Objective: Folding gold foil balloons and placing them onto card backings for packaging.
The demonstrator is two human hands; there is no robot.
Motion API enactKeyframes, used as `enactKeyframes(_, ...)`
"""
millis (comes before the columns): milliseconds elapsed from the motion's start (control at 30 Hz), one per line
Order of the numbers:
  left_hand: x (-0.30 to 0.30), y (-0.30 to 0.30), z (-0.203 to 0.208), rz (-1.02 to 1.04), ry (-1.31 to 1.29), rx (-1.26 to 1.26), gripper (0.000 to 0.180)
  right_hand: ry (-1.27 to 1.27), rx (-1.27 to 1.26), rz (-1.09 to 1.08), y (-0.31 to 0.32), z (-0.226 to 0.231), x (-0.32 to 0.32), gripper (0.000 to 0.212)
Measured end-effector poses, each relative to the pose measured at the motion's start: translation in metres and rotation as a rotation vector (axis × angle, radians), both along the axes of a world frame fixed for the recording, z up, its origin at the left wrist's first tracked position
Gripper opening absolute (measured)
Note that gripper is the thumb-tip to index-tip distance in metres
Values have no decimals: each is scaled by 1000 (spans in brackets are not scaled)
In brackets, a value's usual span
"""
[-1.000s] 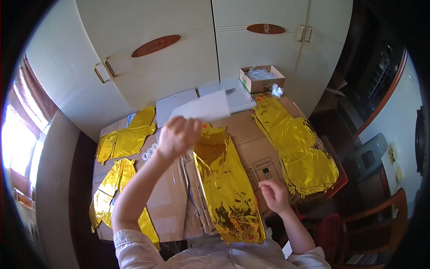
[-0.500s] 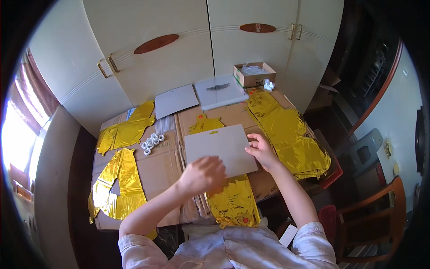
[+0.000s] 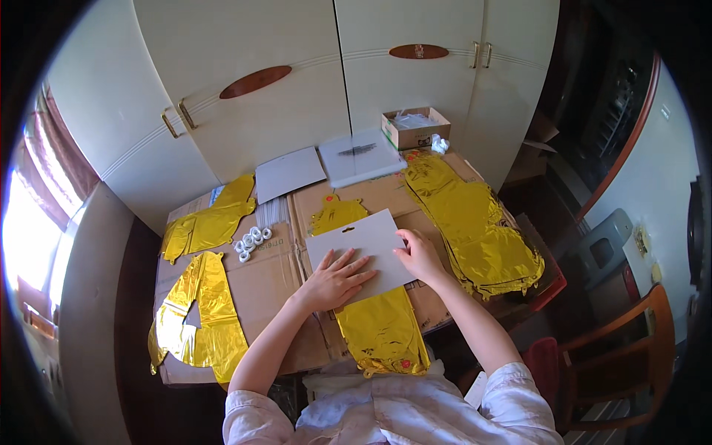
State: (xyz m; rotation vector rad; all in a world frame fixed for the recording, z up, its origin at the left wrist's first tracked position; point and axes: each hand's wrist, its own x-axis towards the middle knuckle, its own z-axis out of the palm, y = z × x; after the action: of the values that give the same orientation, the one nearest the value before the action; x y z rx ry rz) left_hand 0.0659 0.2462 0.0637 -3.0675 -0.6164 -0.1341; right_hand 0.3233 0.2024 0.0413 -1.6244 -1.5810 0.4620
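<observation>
A pale grey card [image 3: 363,233] with a small hang slot near its top edge lies across a flat gold foil balloon [image 3: 380,330]. The balloon shows above and below the card; its middle is covered. My left hand [image 3: 337,280] lies palm down on the lower left of the card, fingers spread. At the card's right edge my right hand [image 3: 420,257] grips the border with bent fingers and thumb; the fingertips are partly hidden.
Flat gold foil balloons lie left [image 3: 211,215], near left [image 3: 222,304] and right [image 3: 482,230] on the cardboard-covered table. Behind are several white ribbon rolls [image 3: 252,239], white straws [image 3: 273,213], more grey card [image 3: 289,174], a clear sheet [image 3: 363,167] and an open box [image 3: 415,133].
My left hand has come down onto the card and its fingers have spread. My right hand has closed in on the card's right edge. The card has tilted slightly and lies lower against the balloon.
</observation>
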Motion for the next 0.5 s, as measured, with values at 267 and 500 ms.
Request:
enactKeyframes(267,-4,2,0,-13,-33,-9,47,-372,238,96,-16,-3,-11,35)
enactKeyframes(500,-4,2,-1,-12,-65,-36,46,-362,238,235,-22,2,-13,29)
